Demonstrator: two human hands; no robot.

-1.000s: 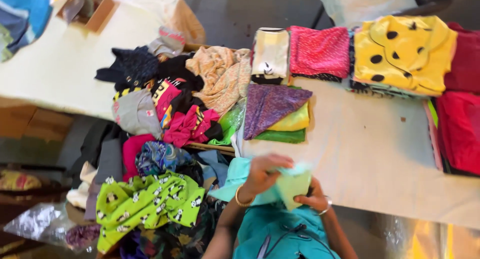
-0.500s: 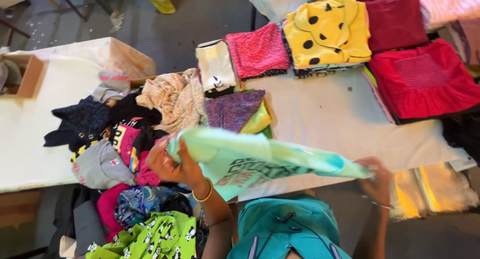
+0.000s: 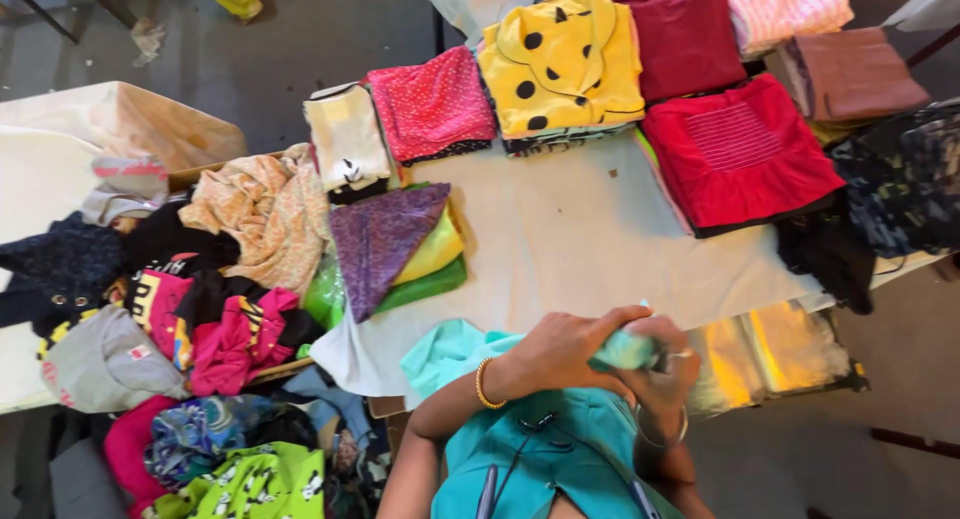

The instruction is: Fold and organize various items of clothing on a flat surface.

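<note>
Both hands bunch the mint-green garment (image 3: pixel 625 351) at the counter (image 3: pixel 590 239) edge.
Left hand (image 3: pixel 560 351) and right hand (image 3: pixel 662 371) fingers closed on it; I'd keep edges aligned and cloth taut.

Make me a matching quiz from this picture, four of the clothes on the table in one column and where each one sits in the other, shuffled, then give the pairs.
Things:
1. yellow top with black dots
2. purple cloth
3. mint green garment
4. red folded garment

Places:
A. bunched between both hands, at the near edge of the table
B. on top of a yellow and a green folded piece
C. in the far row, between a pink dotted piece and a dark red one
D. right side of the table, in front of the dark red one

Pairs: 1-C, 2-B, 3-A, 4-D
</note>
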